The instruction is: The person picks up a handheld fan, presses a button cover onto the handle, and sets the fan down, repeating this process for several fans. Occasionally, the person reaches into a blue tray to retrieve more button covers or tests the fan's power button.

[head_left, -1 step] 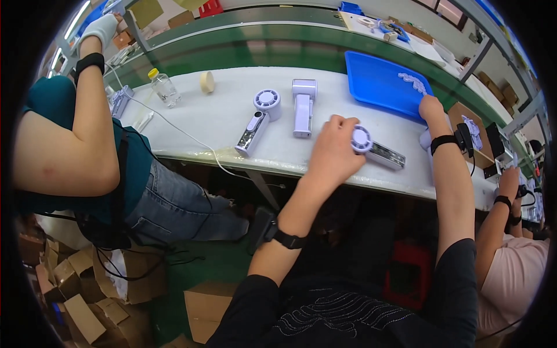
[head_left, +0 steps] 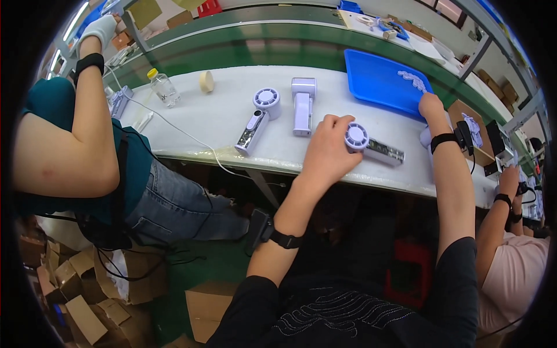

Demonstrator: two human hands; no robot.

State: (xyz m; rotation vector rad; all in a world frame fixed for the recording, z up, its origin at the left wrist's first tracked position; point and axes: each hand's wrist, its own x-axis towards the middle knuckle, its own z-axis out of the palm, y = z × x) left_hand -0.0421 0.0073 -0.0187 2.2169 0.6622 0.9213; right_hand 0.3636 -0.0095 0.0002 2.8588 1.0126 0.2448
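Note:
My left hand (head_left: 332, 144) is closed around the round head of a lavender handheld fan (head_left: 357, 137). Its handle points right, with the electronics inside exposed. At the right end of the blue tray (head_left: 371, 87) is my right hand (head_left: 430, 107), fingers curled by the rim; whatever they hold is hidden. Small lavender parts (head_left: 412, 80) lie in the tray close to it. Left of my left hand, another lavender fan (head_left: 302, 107) lies on the white bench. Beyond it rests a third fan (head_left: 258, 122), its handle also uncovered.
A capped clear bottle (head_left: 165, 88) and a cream roll (head_left: 206, 82) stand at the back left, near a white cable (head_left: 191, 137). A cardboard box (head_left: 464, 124) with lavender parts sits right of my right forearm. Co-workers are at both sides; cartons (head_left: 87, 290) pile up lower left.
My left hand and the fan it holds have shifted slightly to the left and away from me. My right hand has moved only a touch at the tray's edge.

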